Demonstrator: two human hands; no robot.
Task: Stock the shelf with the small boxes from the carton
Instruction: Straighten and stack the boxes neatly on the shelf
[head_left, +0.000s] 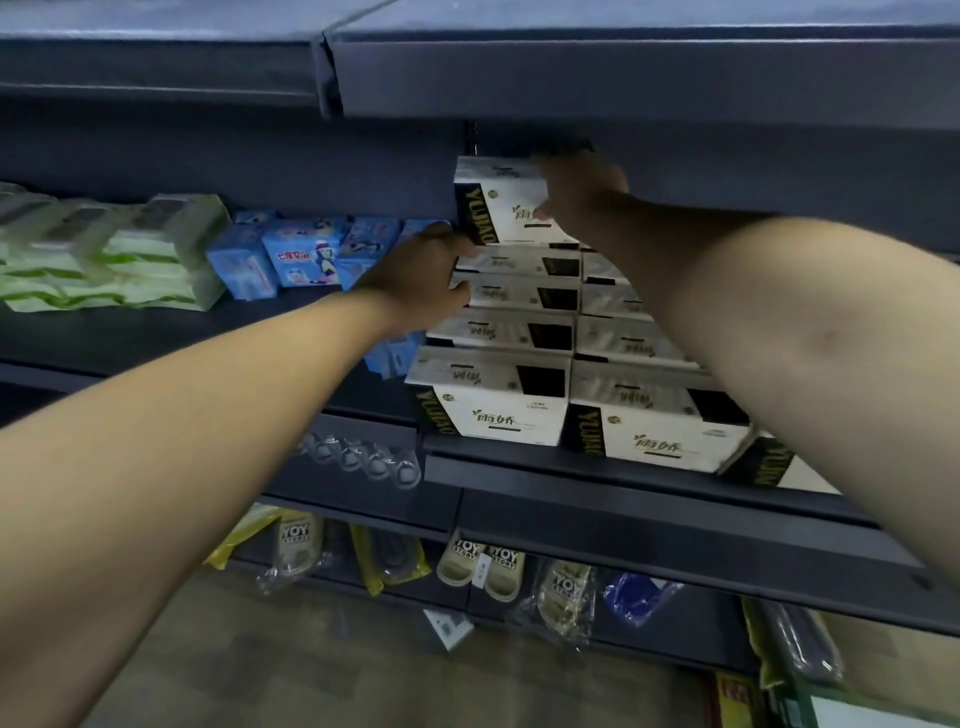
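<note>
Several white boxes with black and gold "YUJIAO" sides stand in rows on the dark shelf (623, 478). One white box (501, 208) sits raised on top of the back row, just under the shelf above. My right hand (576, 192) grips this top box at its right edge. My left hand (421, 275) rests against the left side of the back boxes (514, 291), fingers pressed on them. The front boxes (493, 400) stand at the shelf lip. The carton is not in view.
Blue packets (301, 254) and green-and-white packs (119, 254) lie on the same shelf to the left. Bagged slippers (483, 566) hang on the lower shelves. The upper shelf (623, 78) overhangs closely. A wooden floor (311, 665) shows below.
</note>
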